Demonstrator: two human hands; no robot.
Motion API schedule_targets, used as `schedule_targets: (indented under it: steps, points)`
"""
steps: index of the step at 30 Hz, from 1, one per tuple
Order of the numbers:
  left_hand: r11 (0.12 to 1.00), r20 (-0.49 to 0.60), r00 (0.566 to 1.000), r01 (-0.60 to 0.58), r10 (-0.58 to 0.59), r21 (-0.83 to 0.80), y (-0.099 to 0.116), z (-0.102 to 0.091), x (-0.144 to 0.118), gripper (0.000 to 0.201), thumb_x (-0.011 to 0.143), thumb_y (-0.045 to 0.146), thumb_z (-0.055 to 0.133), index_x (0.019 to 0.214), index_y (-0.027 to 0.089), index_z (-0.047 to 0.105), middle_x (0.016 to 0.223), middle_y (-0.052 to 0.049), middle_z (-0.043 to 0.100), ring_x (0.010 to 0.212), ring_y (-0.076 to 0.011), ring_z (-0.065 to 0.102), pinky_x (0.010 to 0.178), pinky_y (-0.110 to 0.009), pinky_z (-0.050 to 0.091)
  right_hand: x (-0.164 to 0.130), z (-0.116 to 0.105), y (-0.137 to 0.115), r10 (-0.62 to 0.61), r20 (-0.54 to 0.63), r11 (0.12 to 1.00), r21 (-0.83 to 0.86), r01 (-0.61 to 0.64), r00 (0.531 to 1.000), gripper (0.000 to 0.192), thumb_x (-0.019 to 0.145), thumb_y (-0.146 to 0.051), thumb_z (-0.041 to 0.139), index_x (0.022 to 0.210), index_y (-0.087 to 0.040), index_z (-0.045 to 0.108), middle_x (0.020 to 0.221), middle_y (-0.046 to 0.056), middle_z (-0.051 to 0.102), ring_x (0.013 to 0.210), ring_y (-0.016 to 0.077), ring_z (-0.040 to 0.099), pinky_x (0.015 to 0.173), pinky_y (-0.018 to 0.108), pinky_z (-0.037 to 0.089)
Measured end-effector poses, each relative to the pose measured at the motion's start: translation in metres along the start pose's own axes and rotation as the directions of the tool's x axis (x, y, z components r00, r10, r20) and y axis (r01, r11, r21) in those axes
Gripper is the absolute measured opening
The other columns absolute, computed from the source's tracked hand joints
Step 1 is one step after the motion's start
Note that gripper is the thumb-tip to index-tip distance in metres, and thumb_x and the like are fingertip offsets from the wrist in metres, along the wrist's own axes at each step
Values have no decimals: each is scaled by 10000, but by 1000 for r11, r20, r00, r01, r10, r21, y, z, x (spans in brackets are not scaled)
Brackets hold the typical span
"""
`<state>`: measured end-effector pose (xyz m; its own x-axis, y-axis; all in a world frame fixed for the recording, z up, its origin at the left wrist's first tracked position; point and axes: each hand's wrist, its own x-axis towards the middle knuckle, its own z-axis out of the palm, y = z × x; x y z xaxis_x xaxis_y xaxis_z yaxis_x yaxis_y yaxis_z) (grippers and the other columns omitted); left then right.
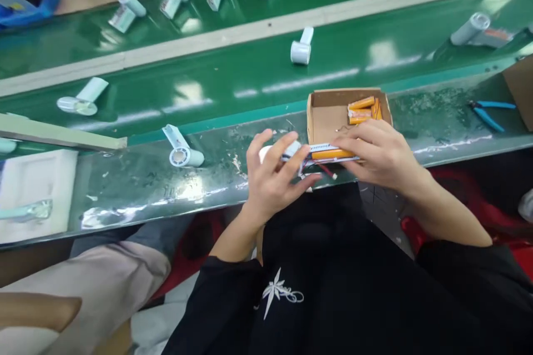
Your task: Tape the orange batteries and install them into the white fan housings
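Note:
At the bench edge in front of me is a pale, opened handheld fan (325,147), lying sideways between my hands. An orange cylindrical battery (333,154) sits along its handle, and thin wires with a small white connector (334,176) hang out below. My left hand (272,180) curls its fingers around the fan's head end, mostly covering it. On the handle end, my right hand (385,155) pinches with thumb and fingers by the battery. Just behind stands a shallow cardboard box (310,116) with several orange batteries (361,104) in its right part.
Another fan (187,156) lies left on the bench, near a white tray (70,177). Blue-handled pliers (491,113) lie right. Several fans, including one (300,52), rest on the green conveyor (233,66). A metal bar (62,133) juts in left, beside a co-worker's arm (37,313).

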<state>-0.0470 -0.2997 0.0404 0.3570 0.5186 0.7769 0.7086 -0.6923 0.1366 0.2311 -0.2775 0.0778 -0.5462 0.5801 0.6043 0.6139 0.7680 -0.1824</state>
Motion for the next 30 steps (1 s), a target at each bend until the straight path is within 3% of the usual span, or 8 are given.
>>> schedule_targets:
  steps: [3, 7, 13, 16, 20, 25, 27, 30]
  points:
    - [991, 94, 989, -102, 110, -90, 13, 0, 0, 369, 978, 406, 851, 1307, 278, 743, 1254, -78, 815, 1228, -312, 701, 994, -473, 601, -26, 9, -33, 129, -28, 985, 117, -125, 991, 230, 982, -172, 727, 1178, -264, 804, 974, 45, 784, 855, 223, 699, 771, 375, 558]
    - [962, 91, 978, -163, 187, -219, 16, 1, -13, 187, 989, 232, 830, 1160, 292, 780, 1111, -12, 852, 1043, -253, 749, 893, -438, 615, -54, 27, -49, 290, -41, 925, 268, -270, 956, 247, 990, -190, 761, 1220, -268, 808, 999, 51, 791, 890, 215, 734, 792, 359, 591]
    - [847, 113, 994, 72, -14, -527, 20, 2, -27, 26, 1044, 232, 744, 1052, 223, 721, 1024, -45, 840, 998, -225, 786, 855, -403, 666, -80, 40, -64, 441, 92, 786, 439, -434, 893, 274, 988, -267, 815, 1261, -263, 803, 1046, 52, 778, 921, 208, 755, 820, 341, 631]
    - [821, 117, 982, 188, -148, -539, 26, -4, -37, 78, 1099, 239, 634, 1041, 221, 683, 1004, -48, 818, 918, -189, 793, 829, -358, 677, -87, 40, -74, 401, 205, 753, 481, -449, 893, 300, 1000, -330, 823, 1282, -236, 778, 1084, 66, 777, 952, 216, 756, 839, 347, 632]
    - [836, 281, 953, 246, -116, -490, 39, -9, -55, 85, 1092, 219, 619, 1019, 216, 662, 969, -38, 813, 841, -160, 786, 730, -272, 641, -93, 46, -99, 317, 290, 830, 376, -412, 903, 394, 1009, -511, 800, 1272, -218, 766, 1170, 107, 793, 1037, 271, 735, 896, 427, 592]
    - [862, 404, 896, 344, -183, -372, 57, -8, -76, 103, 1070, 177, 608, 1009, 204, 686, 1022, -60, 834, 872, -164, 800, 723, -251, 621, -105, 70, -135, 343, 118, 897, 253, -362, 932, 55, 1020, -252, 797, 1062, -226, 775, 943, 20, 802, 829, 186, 662, 709, 362, 466]
    - [841, 428, 867, 418, -255, -345, 62, -7, -81, 100, 1070, 176, 611, 1010, 200, 687, 1068, -67, 838, 892, -160, 801, 715, -236, 613, -111, 78, -143, 336, 54, 901, 272, -338, 940, 60, 1004, -203, 805, 1024, -244, 766, 893, -11, 794, 809, 171, 650, 713, 351, 461]
    - [812, 456, 829, 490, -323, -316, 65, -6, -84, 92, 1065, 174, 626, 996, 193, 684, 1110, -76, 836, 880, -153, 792, 679, -223, 588, -117, 85, -147, 328, 121, 908, 233, -348, 937, 38, 1019, -244, 785, 1049, -232, 766, 978, 23, 804, 876, 190, 669, 757, 360, 484]
